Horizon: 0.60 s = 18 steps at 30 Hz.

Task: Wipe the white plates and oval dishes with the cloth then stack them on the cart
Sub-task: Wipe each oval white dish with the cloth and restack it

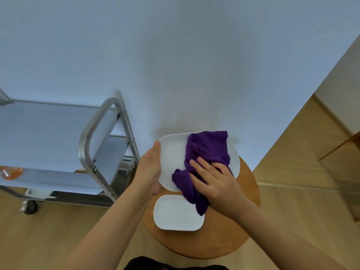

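Dark garment (175, 264): sliver at the near edge, between the two forearms.
Small oval dish (178, 213): white, lying flat on the near part of the round wooden stool (243, 221), just below the lifted dish.
Left hand (150, 168): forearm rising from the near left; palm cupped against the left rim of the large oval dish, thumb along its far-left edge, fingers hidden behind the dish.
Large oval dish (171, 158): white, held tilted above the stool with its face toward the camera, close to the pale wall (175, 55).
Right hand (216, 182): forearm entering from the near right; fingers straight and slightly spread, pressing the cloth flat against the dish face.
Purple cloth (206, 151): crumpled, covering the right part of the large dish; one end hangs past the dish's near rim and over the far right corner of the small dish.
Steel cart (101, 133): at left, on castors, its shelves mirror-bright.
Orange object (10, 172): at the far left edge on a cart shelf; what it is cannot be told.
Floor (302, 201): light wood.
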Each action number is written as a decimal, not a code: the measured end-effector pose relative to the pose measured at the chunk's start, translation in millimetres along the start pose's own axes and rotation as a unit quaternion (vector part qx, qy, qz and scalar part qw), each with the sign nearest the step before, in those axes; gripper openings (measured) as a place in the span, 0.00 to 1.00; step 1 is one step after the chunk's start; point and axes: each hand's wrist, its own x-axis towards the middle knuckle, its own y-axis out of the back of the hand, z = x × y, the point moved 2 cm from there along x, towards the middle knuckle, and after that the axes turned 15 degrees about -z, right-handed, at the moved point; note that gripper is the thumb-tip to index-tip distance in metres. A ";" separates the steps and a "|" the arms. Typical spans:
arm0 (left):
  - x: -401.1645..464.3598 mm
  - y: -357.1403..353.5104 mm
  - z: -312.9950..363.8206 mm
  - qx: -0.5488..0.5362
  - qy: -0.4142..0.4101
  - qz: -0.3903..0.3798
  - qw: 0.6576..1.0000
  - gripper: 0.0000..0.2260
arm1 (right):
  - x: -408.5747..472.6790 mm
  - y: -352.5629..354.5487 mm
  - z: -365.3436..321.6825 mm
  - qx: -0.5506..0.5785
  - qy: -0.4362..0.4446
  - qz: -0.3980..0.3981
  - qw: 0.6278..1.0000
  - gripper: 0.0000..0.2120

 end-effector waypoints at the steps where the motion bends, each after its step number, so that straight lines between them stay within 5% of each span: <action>1: 0.4 2.4 3.1 0.019 -0.002 0.002 1.000 0.19 | -4.9 0.8 7.4 -0.005 -0.003 0.006 1.000 0.12; 5: 7.5 10.5 16.5 0.066 0.040 0.001 0.997 0.19 | -15.2 8.5 26.4 -0.018 -0.014 0.030 0.999 0.11; 10: 3.0 -23.3 5.4 -0.172 0.033 -0.034 0.984 0.20 | 10.1 10.6 10.9 0.017 -0.115 0.063 0.991 0.08; 13: 0.2 -50.8 -19.9 -0.157 0.065 0.027 0.985 0.17 | 27.3 5.1 -7.0 0.035 -0.160 0.076 0.984 0.10; 18: 2.1 -37.6 -19.0 -0.144 0.045 0.073 0.986 0.08 | 21.0 2.2 -8.1 0.007 -0.096 0.044 0.994 0.14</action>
